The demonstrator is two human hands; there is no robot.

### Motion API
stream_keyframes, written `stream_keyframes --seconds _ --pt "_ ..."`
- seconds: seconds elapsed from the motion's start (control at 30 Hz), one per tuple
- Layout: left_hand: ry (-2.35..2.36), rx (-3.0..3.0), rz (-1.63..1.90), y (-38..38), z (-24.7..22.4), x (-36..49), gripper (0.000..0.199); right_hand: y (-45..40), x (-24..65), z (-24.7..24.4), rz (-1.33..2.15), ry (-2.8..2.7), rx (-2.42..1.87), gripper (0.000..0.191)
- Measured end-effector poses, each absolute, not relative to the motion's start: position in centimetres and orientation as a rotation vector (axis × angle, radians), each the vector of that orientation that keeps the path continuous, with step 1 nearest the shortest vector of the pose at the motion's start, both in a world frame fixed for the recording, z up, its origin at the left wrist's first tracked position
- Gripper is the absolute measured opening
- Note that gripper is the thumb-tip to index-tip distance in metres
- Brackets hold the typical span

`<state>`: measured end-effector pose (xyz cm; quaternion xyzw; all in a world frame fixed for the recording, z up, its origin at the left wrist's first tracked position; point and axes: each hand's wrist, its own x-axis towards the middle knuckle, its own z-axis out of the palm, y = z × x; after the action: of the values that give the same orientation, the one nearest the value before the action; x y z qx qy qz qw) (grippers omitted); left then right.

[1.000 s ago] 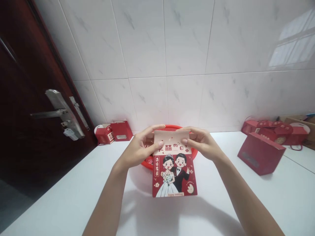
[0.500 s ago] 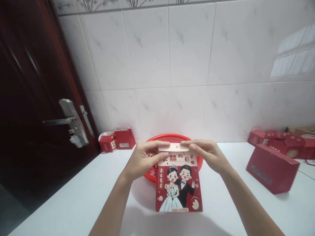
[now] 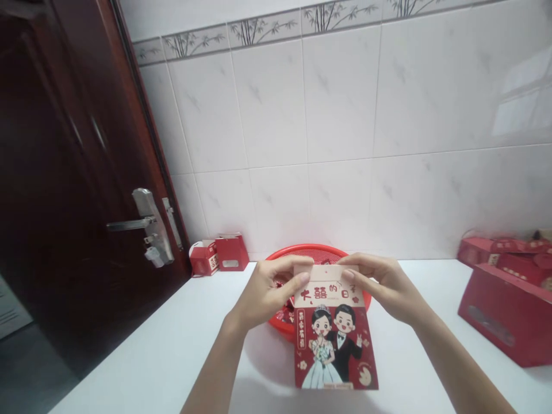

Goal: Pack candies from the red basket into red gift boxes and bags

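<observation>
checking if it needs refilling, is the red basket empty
Not empty: small red pieces show inside the red basket, at its left. How full, I cannot tell; the printed package hides much of it.

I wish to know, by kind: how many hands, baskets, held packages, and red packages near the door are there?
Left hand and right hand: 2
Red basket: 1
Held package: 1
Red packages near the door: 2
Total: 6
</observation>
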<state>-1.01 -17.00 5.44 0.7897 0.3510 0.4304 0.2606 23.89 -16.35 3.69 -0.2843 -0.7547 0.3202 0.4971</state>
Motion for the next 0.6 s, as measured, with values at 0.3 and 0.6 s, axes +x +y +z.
stream_keyframes --seconds 0.3,0.6 --pt "0.947 2.034 1.037 -16.9 5.9 -0.7 0.033 -16.6 24.2 4.3 0.631 -1.913 -0.719 0.025" --pt "0.975 2.227 1.215 -17.5 5.7 0.2 0.028 -17.0 25.5 5.2 0.641 -1.979 -0.783 0.028"
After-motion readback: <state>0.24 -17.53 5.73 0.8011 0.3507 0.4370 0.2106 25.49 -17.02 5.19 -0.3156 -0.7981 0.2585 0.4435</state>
